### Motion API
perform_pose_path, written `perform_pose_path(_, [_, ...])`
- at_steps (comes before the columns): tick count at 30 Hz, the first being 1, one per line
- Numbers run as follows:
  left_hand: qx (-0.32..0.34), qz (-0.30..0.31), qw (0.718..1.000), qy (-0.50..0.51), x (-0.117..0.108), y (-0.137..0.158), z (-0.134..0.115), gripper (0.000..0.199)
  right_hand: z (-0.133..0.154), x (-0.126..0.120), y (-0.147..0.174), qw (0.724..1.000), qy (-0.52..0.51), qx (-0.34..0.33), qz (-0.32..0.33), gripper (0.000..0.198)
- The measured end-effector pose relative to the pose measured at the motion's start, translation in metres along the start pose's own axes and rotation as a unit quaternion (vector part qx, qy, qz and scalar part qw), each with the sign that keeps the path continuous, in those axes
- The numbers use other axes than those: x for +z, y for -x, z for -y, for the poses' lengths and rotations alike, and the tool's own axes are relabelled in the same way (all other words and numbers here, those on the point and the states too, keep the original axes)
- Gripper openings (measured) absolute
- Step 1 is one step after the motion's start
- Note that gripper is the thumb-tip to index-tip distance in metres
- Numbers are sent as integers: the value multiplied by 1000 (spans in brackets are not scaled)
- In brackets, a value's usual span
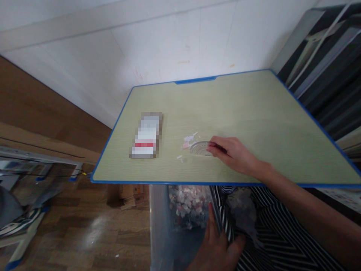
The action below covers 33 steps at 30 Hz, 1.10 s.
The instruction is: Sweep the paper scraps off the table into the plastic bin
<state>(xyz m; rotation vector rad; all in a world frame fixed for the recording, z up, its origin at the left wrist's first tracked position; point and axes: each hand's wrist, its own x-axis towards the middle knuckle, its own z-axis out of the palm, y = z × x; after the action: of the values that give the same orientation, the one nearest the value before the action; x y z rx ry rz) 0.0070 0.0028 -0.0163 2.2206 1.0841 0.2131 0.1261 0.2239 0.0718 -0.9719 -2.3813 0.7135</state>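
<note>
My right hand point(234, 152) is closed in a pinch on the right end of a clear semicircular protractor point(199, 149), which is over the pale green tabletop point(239, 101). Small white and pink scraps point(188, 141) lie just left of the protractor, some against its curved edge. Below the table's front edge, my left hand point(217, 242) is beside the right wall of a translucent plastic bin point(159, 229). Its fingers are spread, with the index finger stretched forward. Inside the bin is a heap of whitish and pinkish small pieces point(190, 201).
A blurred-out, phone-shaped object point(146, 135) lies on the left of the tabletop. Blue edging runs around the table, which stands against a white wall point(169, 49). Striped black-and-white fabric point(282, 226) is at lower right. A cardboard box point(124, 195) sits on the wooden floor.
</note>
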Motion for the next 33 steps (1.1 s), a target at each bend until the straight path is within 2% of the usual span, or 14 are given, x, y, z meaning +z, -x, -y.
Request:
perform_pose_path(4, [2,4,1000,0,-3,-1,-2,46,0,1,0,1000,0,14,-26,22])
perform_pose_path(14, [2,22,1000,-15,-4,-1,0,50,-1,-2,1,1000,26,6,-8,21])
perform_pose_path(19, [11,14,1000,-3,-4,0,-2,46,0,-2,-1,999,4,10,-51,22])
perform_pose_path(25, [17,10,1000,-12,-12,-2,-3,41,2,3,-3,999,43,0,-24,22])
perform_pose_path(30, [27,-8,999,-22,-6,0,-2,42,5,-1,0,997,22,-6,-68,23])
perform_pose_path(33, [16,4,999,-30,-4,0,-2,41,7,4,-2,998,23,-6,-55,25])
